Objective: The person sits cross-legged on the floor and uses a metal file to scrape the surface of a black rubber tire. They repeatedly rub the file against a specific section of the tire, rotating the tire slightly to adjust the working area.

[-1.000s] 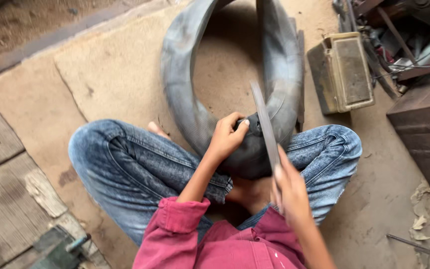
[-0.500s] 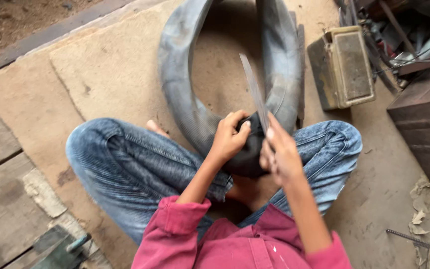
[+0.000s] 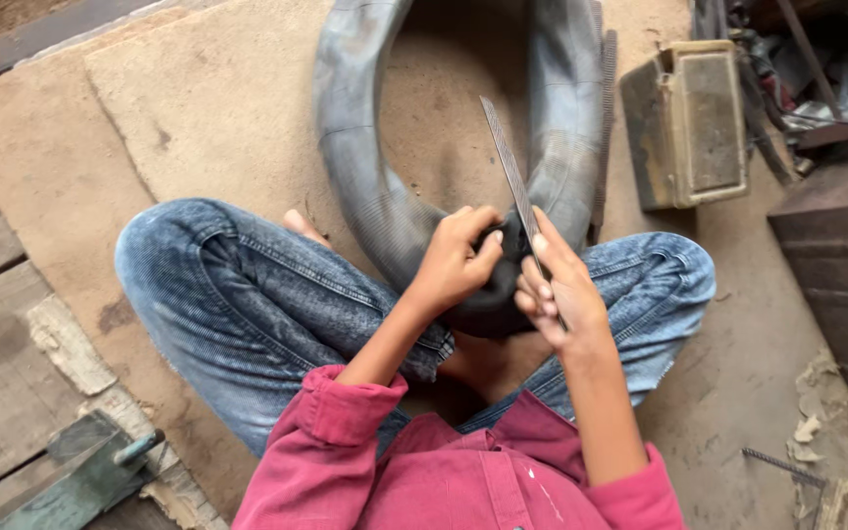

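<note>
I sit cross-legged in blue jeans with a grey-black rubber inner tube [image 3: 365, 167] lying in a loop in front of me, its near bend resting on my lap. My left hand [image 3: 455, 257] pinches and presses that near bend. My right hand [image 3: 559, 291] grips a long flat metal file [image 3: 508, 167] by its lower end. The file's blade points up and away, and it lies across the tube right next to my left fingers.
A dusty rectangular metal box [image 3: 689, 123] lies at the upper right, beside a dark metal block [image 3: 836, 245] and scrap rods. I sit on worn boards [image 3: 198, 108]. A green metal tool [image 3: 80, 481] lies at the lower left, and a threaded rod [image 3: 782, 466] at the lower right.
My right hand has carried the file from beside my right knee up and left to the tube by my left hand. The left hand stays clamped on the tube.
</note>
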